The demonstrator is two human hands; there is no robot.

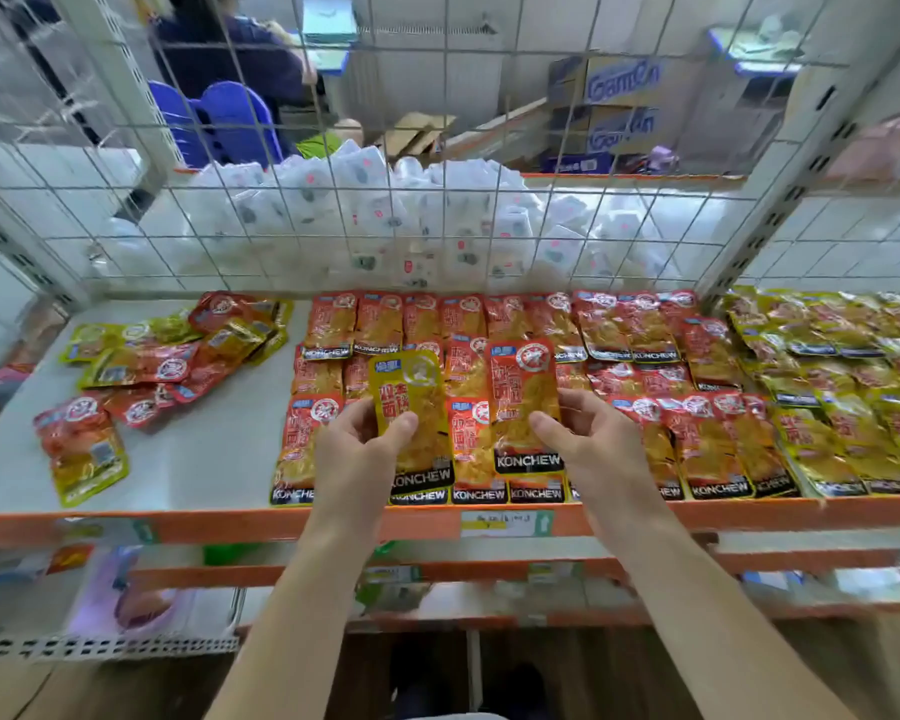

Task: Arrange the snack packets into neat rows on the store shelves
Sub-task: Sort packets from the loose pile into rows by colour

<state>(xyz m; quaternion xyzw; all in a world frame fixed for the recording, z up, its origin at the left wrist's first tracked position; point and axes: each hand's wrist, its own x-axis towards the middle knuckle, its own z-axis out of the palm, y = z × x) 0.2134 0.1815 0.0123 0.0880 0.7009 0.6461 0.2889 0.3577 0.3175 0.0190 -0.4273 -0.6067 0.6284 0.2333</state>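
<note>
My left hand (357, 449) grips a yellow snack packet (411, 402) upright, thumb across its front. My right hand (588, 433) pinches a red snack packet (523, 392) the same way. Both packets are held just above the red rows (619, 330) that cover the middle of the white shelf (219, 449). Rows of yellow packets (842, 366) fill the shelf's right end. A loose heap of mixed red and yellow packets (178, 350) lies at the left, and one red packet (81, 449) sits apart near the front left.
A wire mesh panel (437, 148) backs the shelf, with white packets (365, 210) piled behind it. The orange front edge (230, 524) carries a price label (505, 522). Lower shelves hold other goods. A person (230, 54) sits beyond the mesh by blue chairs and cardboard boxes.
</note>
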